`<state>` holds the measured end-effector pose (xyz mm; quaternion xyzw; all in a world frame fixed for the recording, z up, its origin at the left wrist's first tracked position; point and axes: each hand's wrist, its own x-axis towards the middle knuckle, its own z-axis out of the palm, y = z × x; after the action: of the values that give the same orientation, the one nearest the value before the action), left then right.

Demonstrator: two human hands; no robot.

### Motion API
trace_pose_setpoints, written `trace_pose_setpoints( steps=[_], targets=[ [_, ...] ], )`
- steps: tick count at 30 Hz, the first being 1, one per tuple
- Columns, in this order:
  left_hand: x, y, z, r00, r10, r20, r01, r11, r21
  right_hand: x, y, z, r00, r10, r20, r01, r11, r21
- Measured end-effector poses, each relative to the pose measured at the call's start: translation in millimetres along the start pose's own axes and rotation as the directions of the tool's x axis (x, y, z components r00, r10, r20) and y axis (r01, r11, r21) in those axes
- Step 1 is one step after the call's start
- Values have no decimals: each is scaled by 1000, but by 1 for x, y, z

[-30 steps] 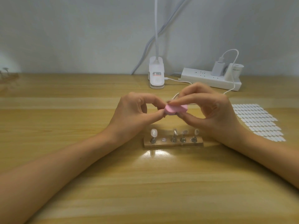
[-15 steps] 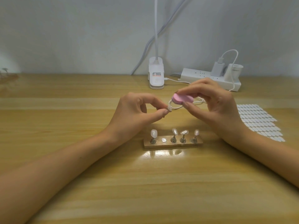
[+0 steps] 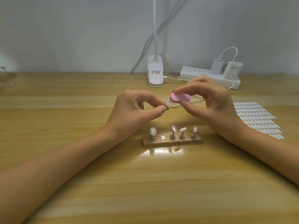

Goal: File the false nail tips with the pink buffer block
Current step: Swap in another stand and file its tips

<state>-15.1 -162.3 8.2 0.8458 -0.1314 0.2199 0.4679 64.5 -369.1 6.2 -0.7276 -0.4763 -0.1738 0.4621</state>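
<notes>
Pinches one false nail tip (image 3: 166, 105) in the left hand (image 3: 132, 110) and grips the pink buffer block (image 3: 179, 97) in the right hand (image 3: 210, 102), lifted just clear of the tip after pressing on it a second ago: probably a pause between strokes. Leaves four tips (image 3: 173, 128) on the wooden stand (image 3: 171, 142) nearer, on a table (image 3: 145, 183) with adhesive tabs (image 3: 257, 118) right, clip lamp (image 3: 155, 71) and power strip (image 3: 208, 76) far by the wall (image 3: 80, 29).

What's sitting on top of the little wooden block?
Four false nail tips on metal stands, and one bare metal disc second from the left. Nothing covers the top of the wooden block.
</notes>
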Motion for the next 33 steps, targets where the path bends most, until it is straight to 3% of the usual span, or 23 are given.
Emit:
trace_pose_setpoints(
  steps=[3, 7, 12, 15, 18, 23, 27, 30, 33],
  targets=[
    [-1, 1, 1, 1000, 16, 14, -17, 999, 32, -2, -5, 6, 996, -79, 48, 76, 996, 54],
    [-1, 2, 1, 1000, 29, 12, -30, 999, 31, -2, -2, 2, 1000, -10, 22, 9, 999, 38],
    [0, 1, 2, 1000, 27, 2, -27, 999, 31, -2, -6, 7, 992, -86, 94, 84, 996, 16],
    [-1, 1, 2, 1000, 16, 3, -16, 1000, 21, -1, -2, 1, 999, -5, 33, 5, 1000, -13],
    [-1, 2, 1, 999, 35, 16, -35, 999, 31, -2, -6, 5, 993, -85, 83, 84, 996, 17],
    [-1, 2, 1, 1000, 18, 8, -18, 1000, 22, 0, -4, 2, 999, -31, 21, 31, 999, -8],
    [-1, 1, 1, 1000, 23, 5, -23, 999, 29, -1, -6, 6, 994, -70, 89, 71, 997, -11],
    [-2, 2, 1, 1000, 23, 10, -23, 999, 24, -1, -3, 1, 1000, 9, 5, -9, 999, -33],
    [-2, 1, 2, 999, 32, 26, -32, 999, 22, -1, -8, 5, 997, -66, 41, 64, 997, 38]
  ],
)
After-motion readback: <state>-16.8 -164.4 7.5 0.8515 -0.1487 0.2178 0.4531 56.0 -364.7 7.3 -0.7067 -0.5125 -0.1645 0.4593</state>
